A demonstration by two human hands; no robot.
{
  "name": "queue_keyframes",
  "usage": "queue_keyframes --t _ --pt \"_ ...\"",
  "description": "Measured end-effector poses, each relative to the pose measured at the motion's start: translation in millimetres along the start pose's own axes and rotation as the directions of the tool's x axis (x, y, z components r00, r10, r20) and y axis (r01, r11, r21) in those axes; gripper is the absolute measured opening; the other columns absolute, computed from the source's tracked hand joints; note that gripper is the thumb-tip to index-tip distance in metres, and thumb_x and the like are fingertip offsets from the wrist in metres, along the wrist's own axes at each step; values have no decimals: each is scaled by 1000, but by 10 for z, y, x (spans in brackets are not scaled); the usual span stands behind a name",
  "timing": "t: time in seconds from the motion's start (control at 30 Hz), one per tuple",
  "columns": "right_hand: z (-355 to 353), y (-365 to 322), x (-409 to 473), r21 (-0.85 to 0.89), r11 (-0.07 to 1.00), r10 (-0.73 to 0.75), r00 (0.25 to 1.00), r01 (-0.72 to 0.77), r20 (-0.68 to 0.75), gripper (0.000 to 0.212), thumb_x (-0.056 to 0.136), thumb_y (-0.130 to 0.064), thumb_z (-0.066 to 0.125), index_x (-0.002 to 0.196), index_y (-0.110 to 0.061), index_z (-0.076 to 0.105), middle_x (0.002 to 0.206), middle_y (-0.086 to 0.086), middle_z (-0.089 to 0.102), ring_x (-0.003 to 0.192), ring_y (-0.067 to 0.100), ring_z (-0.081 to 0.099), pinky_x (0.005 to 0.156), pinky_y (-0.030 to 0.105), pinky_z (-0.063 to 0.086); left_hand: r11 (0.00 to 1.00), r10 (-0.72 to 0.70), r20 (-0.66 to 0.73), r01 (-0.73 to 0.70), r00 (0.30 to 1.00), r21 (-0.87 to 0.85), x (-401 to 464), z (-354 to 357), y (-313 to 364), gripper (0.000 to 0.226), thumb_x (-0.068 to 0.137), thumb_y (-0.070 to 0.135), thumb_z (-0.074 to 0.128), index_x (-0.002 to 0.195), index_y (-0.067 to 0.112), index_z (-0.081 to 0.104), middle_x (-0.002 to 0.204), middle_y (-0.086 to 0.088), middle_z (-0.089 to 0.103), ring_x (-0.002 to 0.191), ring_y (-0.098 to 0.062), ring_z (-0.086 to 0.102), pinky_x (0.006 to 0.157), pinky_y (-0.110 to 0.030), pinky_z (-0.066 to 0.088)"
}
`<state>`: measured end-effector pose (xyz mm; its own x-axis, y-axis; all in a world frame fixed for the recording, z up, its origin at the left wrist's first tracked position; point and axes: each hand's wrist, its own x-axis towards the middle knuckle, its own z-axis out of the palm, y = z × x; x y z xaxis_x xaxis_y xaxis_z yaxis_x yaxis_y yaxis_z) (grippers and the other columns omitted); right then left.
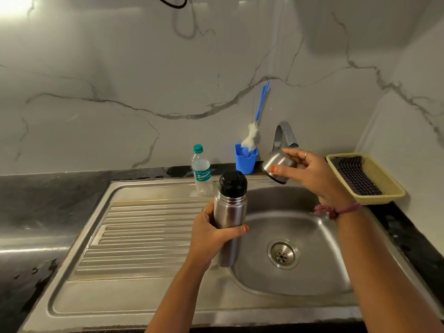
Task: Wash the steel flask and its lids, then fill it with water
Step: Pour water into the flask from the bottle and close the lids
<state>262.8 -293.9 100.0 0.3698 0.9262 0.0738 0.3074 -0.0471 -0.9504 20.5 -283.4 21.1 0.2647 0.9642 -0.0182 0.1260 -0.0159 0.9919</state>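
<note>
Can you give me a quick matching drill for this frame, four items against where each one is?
Things:
1. steel flask
2. steel cup lid
3. bottle brush
4. striped cloth

Places:
A. in the yellow basket
B. held by the right hand, near the tap
C. standing in the blue cup
D. gripped by the left hand, at the sink edge

Pairs: 1-D, 2-B, 3-C, 4-A

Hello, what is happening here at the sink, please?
A person stands at a steel sink. The left hand grips a steel flask upright, its black inner lid still on. The right hand holds the steel outer cap, already off, near the tap. No water is seen running. A bottle brush stands in a blue cup behind.
</note>
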Motion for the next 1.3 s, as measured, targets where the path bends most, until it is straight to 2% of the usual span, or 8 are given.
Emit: queue_keyframes --t 0.23,0.47,0.77,0.9,1.0,1.07,1.17,1.3 --pt "82 -405 -249 298 946 -207 944 127 255 48 67 -24 75 113 -16 63 108 7 71 98 17 69 81 23 55 999 41 40 -41 998 -6 27 197 97 61 58 5 92 108 27 66 95 11 74 87 -8 70 70 -18 55" --pt "112 -571 -155 -263 916 -200 914 302 352 73 57 -48 85 122 -28 57 115 -14 57 103 6 60 87 22 53 996 81 61 -82 995 18 80 351 170 61 58 8 93 109 27 66 96 10 73 89 -9 69 75 -24 57" --pt "218 -618 -191 -624 738 -123 960 257 251 80 57 -77 67 106 -18 48 99 -2 55 86 11 56 78 33 53 995 93 69 -95 993 30 104 447 241 59 59 10 93 106 29 63 94 11 72 87 -4 67 70 -15 54" --pt "-49 -593 -60 -308 931 6 836 195 549 117 50 -71 79 145 -30 27 144 -8 45 123 10 53 103 38 47 994 106 92 -109 990 31 97 436 236 60 60 7 92 108 29 63 94 17 71 87 -2 67 69 -13 52" --pt "-195 -546 10 -122 969 -80 743 214 665 94 65 -34 87 145 -33 36 143 -11 48 128 8 50 105 38 45 993 107 97 -112 989 44 91 438 226 64 59 10 93 112 29 63 95 16 71 89 -1 66 70 -15 53" --pt "-114 -547 -5 -165 953 -110 799 253 591 76 62 -42 85 130 -33 53 128 -9 60 117 9 59 99 37 50 992 109 93 -114 990 48 91 439 220 64 59 11 93 113 28 63 95 15 71 89 -2 66 71 -16 54" --pt "16 -593 -37 -387 872 -78 866 299 494 88 52 -66 74 130 -33 48 126 -9 56 114 11 57 98 34 50 992 108 88 -113 990 51 98 429 198 63 59 10 93 111 28 63 93 17 71 88 0 66 70 -14 53" --pt "-162 -684 9 -337 899 39 716 280 697 105 63 -44 83 149 -40 22 139 -17 45 123 5 51 104 26 42 993 99 96 -104 990 57 98 412 175 66 59 12 93 115 29 61 98 12 70 90 1 65 70 -14 54"
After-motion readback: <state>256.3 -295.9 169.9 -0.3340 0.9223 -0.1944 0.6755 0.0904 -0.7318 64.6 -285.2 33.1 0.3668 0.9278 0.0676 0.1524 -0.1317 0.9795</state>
